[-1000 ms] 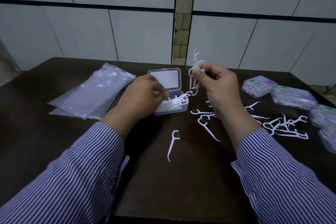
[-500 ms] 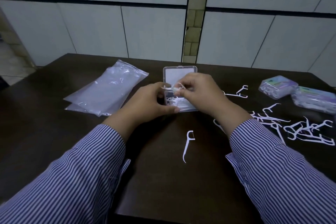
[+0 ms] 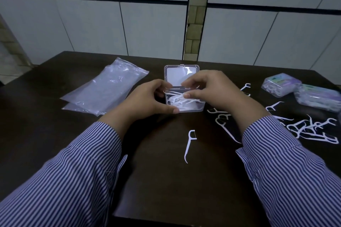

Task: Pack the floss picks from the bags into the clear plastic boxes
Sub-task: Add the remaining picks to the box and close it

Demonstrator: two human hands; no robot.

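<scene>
Sitting near the middle of the dark bench (image 3: 166, 190), toward its far edge, is one open clear plastic box (image 3: 186, 106); its hinged lid (image 3: 178, 75) is tipped back toward the far edge, and a loose heap of white floss picks (image 3: 177, 100) lies in the tray, some poking over the rim.

Left hand (image 3: 147, 100): fingers curled round the left side of the box, thumb along its near wall, gripping it.

Right hand (image 3: 212, 91): thumb and fingers drawn together over the tray, pinching picks at the top of the heap.

Both forearms wear blue-and-white striped sleeves (image 3: 60, 186).

Single floss pick (image 3: 190, 143): flat on the bench, nearer the front edge than the box, between the two arms, apart from everything else.

Scattered floss picks (image 3: 311, 129): a tangled cluster toward the right edge of the bench, with a few strays lying just beside the right wrist and one further back near the filled boxes.

Filled boxes (image 3: 280, 84): clear boxes with pale labelled lids, lying closed near the far right corner, side by side; the count beyond two cannot be told, as the frame cuts them off.

Plastic bags (image 3: 105, 91): clear, flattened, overlapping, lying aslant toward the far left part of the bench, well apart from the open box.

Background: pale tiled wall (image 3: 92, 24) with a dark band, beyond the bench's far edge.
</scene>
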